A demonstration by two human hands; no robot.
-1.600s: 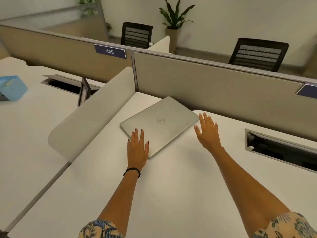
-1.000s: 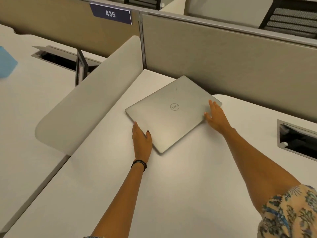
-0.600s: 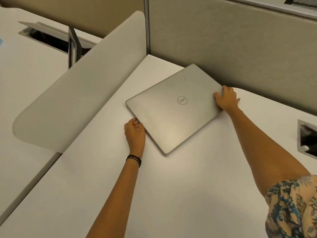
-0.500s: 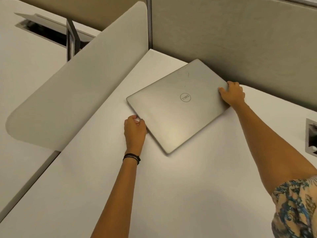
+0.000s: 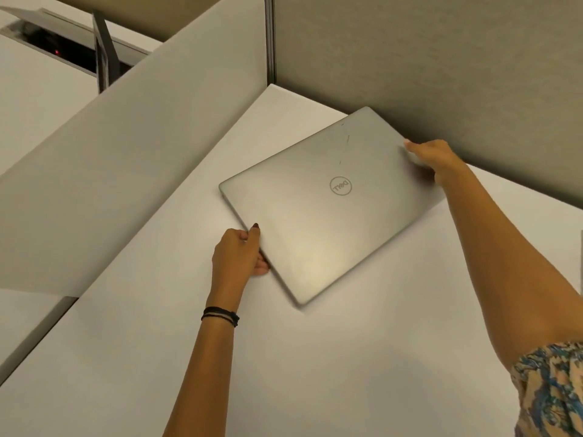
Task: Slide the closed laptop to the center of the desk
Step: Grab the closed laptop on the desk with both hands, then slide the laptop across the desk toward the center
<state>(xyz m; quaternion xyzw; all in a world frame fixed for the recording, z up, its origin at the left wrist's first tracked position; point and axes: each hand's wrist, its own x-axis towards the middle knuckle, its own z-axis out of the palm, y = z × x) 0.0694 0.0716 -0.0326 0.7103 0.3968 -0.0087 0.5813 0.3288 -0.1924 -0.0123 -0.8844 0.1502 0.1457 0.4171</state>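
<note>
A closed silver laptop [image 5: 321,209] with a round logo on its lid lies at an angle on the white desk [image 5: 315,357], its far corner close to the back partition. My left hand [image 5: 236,257] grips its near-left edge, thumb on the lid and fingers curled under the edge. My right hand [image 5: 432,156] holds the far-right edge next to the partition; its fingers wrap over that edge and are partly hidden behind it.
A grey fabric partition [image 5: 426,67] runs along the back of the desk. A low white divider panel [image 5: 126,159] bounds the desk on the left. Beyond it lies a neighbouring desk with an open cable hatch [image 5: 63,48].
Both hands went from hovering flat over the lid to gripping opposite edges. The view has tilted down and closer. The laptop's angle on the desk looks about the same.
</note>
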